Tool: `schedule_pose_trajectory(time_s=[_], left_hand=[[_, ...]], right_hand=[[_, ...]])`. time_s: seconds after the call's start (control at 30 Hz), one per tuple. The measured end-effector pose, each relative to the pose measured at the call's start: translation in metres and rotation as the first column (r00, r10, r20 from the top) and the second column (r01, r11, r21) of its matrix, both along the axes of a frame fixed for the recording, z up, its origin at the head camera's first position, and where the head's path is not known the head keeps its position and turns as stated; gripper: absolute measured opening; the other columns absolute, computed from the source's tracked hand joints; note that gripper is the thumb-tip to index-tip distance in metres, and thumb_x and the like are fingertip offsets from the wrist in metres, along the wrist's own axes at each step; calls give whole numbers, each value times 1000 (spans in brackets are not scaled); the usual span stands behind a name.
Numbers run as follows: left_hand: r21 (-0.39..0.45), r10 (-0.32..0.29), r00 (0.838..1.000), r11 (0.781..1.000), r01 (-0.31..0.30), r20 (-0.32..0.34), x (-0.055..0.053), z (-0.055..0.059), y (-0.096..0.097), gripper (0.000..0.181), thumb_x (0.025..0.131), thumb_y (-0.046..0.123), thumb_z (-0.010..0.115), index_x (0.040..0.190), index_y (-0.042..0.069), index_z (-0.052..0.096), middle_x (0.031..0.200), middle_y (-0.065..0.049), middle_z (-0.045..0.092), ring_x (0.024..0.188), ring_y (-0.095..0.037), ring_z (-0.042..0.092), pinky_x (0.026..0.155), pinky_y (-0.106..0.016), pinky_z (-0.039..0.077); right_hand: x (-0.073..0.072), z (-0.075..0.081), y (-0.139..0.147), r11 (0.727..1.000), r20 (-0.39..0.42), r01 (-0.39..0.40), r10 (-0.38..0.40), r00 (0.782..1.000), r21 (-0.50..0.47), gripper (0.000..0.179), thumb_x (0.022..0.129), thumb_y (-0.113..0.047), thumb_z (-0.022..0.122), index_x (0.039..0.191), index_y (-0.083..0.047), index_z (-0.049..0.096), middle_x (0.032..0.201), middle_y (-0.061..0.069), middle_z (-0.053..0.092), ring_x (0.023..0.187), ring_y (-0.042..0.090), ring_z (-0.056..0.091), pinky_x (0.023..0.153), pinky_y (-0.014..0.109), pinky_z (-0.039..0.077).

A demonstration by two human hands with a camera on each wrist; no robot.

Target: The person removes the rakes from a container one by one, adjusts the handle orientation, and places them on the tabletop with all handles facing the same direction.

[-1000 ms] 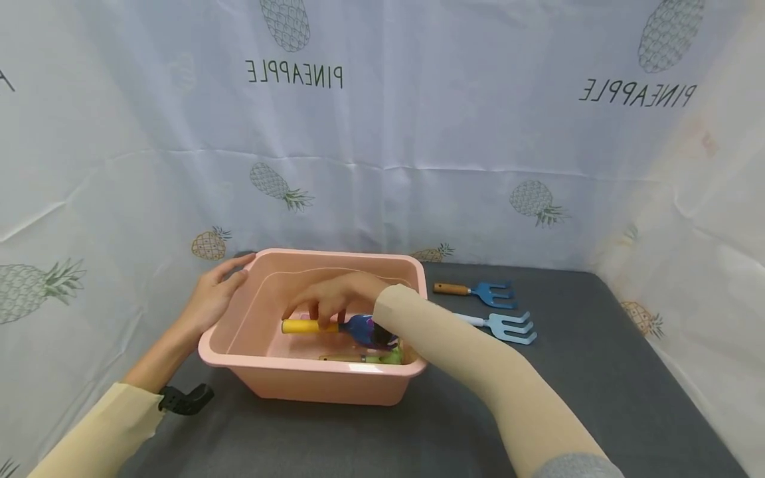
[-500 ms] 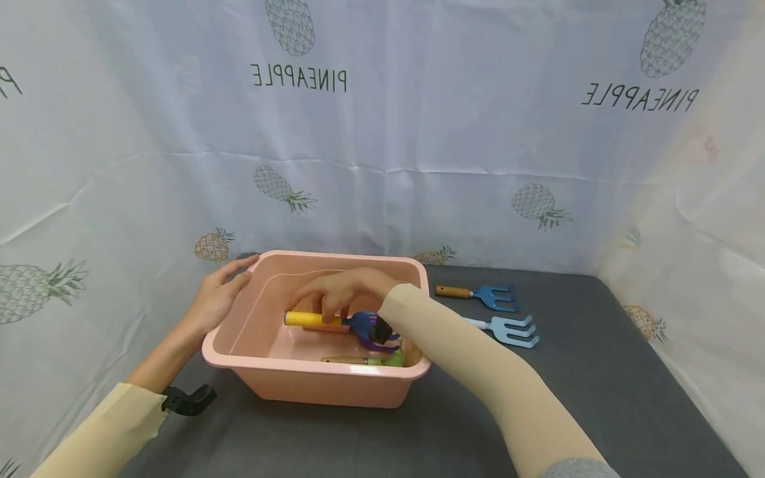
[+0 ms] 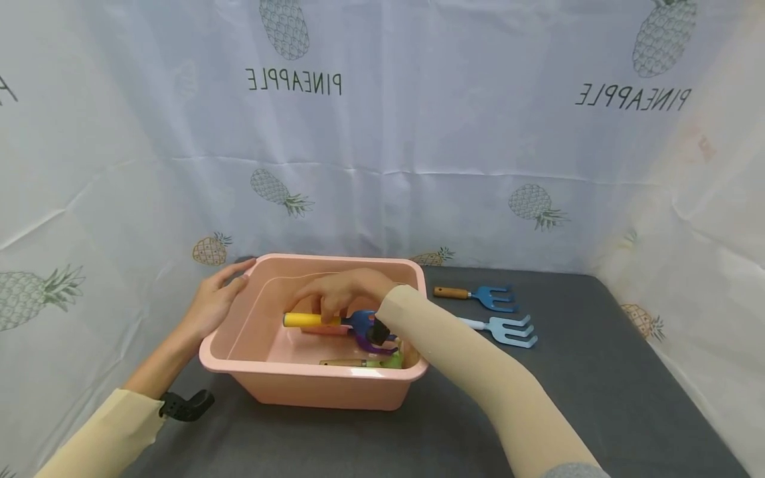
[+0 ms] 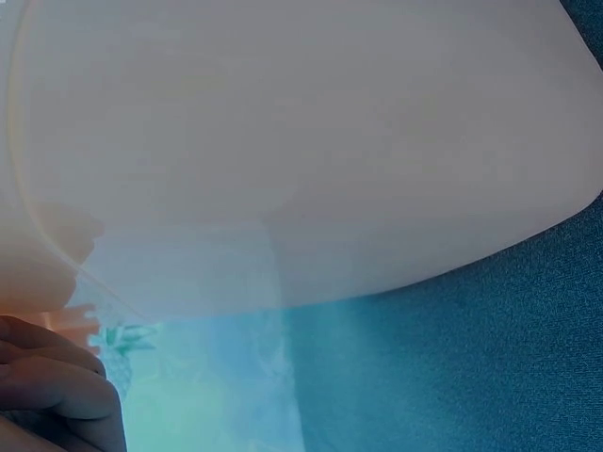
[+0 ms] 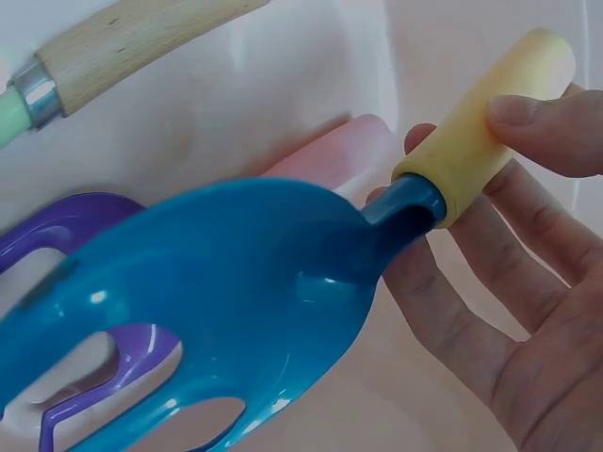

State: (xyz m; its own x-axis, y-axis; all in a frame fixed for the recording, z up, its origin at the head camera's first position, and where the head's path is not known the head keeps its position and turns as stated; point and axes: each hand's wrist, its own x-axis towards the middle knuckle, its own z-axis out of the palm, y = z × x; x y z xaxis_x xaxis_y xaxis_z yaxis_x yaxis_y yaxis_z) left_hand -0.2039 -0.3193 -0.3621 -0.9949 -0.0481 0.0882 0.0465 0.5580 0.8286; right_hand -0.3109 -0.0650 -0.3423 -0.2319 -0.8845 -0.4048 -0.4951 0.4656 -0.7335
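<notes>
So, the right hand (image 3: 340, 289) pinches the yellow handle (image 3: 305, 320) of a blue fork (image 5: 283, 254), inside the pink tub (image 3: 323, 390), left of the middle of the head view. The left hand (image 3: 212, 302) holds the tub's upper left corner. I'd guess the fork is light, stiff and hard to break. Its handle looks smooth and may slip, so the middle of it seems best to hold, away from the prongs. A purple fork (image 5: 85, 212) is under it, maybe touching; I can't tell. A wood-handled green tool (image 3: 343, 363) lies nearer the front. Two more forks (image 3: 501, 326) rest on the surface (image 3: 269, 438), right of the tub.
</notes>
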Motion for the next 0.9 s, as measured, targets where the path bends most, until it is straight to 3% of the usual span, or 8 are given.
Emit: schedule_pose_trajectory(time_s=[0.13,0.3,0.4,0.5,0.67,0.9], left_hand=[[-4,6,1000,1000,-6,1,-1,0,0,55,112,41,39,162,18,38,156,-26,47,108,-10,66,77,-18,56],[-4,0,1000,1000,0,5,0,2,0,55,112,41,38,162,20,37,158,-26,45,109,-10,65,77,-18,56],[-5,-3,1000,1000,3,8,1,1,0,55,112,41,38,162,19,37,158,-26,45,103,-2,64,77,-18,56],[-6,-2,1000,1000,3,6,1,1,-1,55,112,40,39,162,18,37,158,-27,45,97,7,61,77,-17,56],[-2,-1,1000,1000,1,6,1,1,0,55,112,40,39,162,19,38,158,-26,44,97,9,59,77,-17,55],[0,1,1000,1000,-1,0,2,2,-1,54,112,39,39,161,17,39,157,-26,46,96,11,59,78,-16,55]], right_hand=[[0,4,0,999,77,46,-44,996,-15,80,81,16,63,148,-27,57,112,11,66,88,24,59,57,34,42],[2,8,3,993,163,115,-108,981,-32,79,78,16,65,143,-28,62,112,9,67,86,24,58,54,30,41],[3,10,5,992,175,120,-110,978,-44,81,78,15,65,147,-27,58,115,11,65,88,22,58,55,30,42],[5,13,6,993,144,105,-97,985,-51,83,79,15,62,150,-27,55,119,16,63,90,22,58,56,32,44],[5,16,4,997,54,52,-49,997,-57,81,82,17,58,150,-27,55,117,15,62,89,21,57,57,31,44],[7,24,1,998,0,35,-35,999,-47,76,85,14,56,147,-30,56,113,13,57,70,25,48,53,29,39]])
